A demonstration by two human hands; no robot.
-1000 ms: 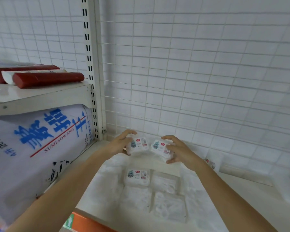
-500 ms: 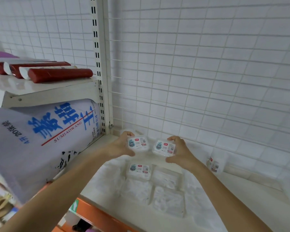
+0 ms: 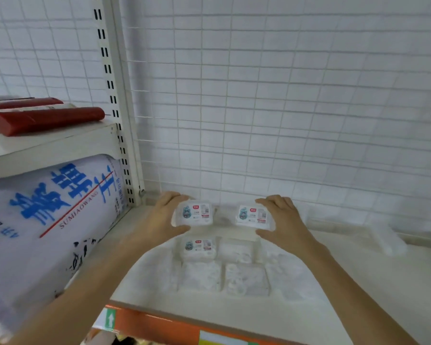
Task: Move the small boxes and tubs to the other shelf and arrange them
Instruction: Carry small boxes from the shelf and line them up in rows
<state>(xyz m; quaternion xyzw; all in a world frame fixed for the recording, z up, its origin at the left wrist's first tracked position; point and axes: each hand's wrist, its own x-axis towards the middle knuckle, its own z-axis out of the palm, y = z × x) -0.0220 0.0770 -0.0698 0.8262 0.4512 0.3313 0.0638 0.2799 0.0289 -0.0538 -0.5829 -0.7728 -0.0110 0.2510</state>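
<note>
My left hand (image 3: 162, 217) grips a small clear box with a blue and red label (image 3: 195, 215), thumb below and fingers over its top. A second box of the same kind (image 3: 253, 216) is held the same way by my right hand (image 3: 284, 219). Both boxes hang just above the cream shelf (image 3: 358, 282), near the wire back wall, a gap apart. Below them lies a third labelled box (image 3: 198, 247) at the back left of a group of several clear tubs (image 3: 245, 277) on the shelf.
A big white sack with blue lettering (image 3: 47, 220) fills the bay to the left, under a shelf with red tubes (image 3: 47, 120). A slotted upright post (image 3: 117, 100) divides the bays. A clear tub (image 3: 386, 237) stands at the right. The shelf's front edge is orange (image 3: 159, 324).
Both hands have drawn apart, so the gap between the two held boxes has widened. The view has shifted, and the shelf and hands now sit nearer and lower in it.
</note>
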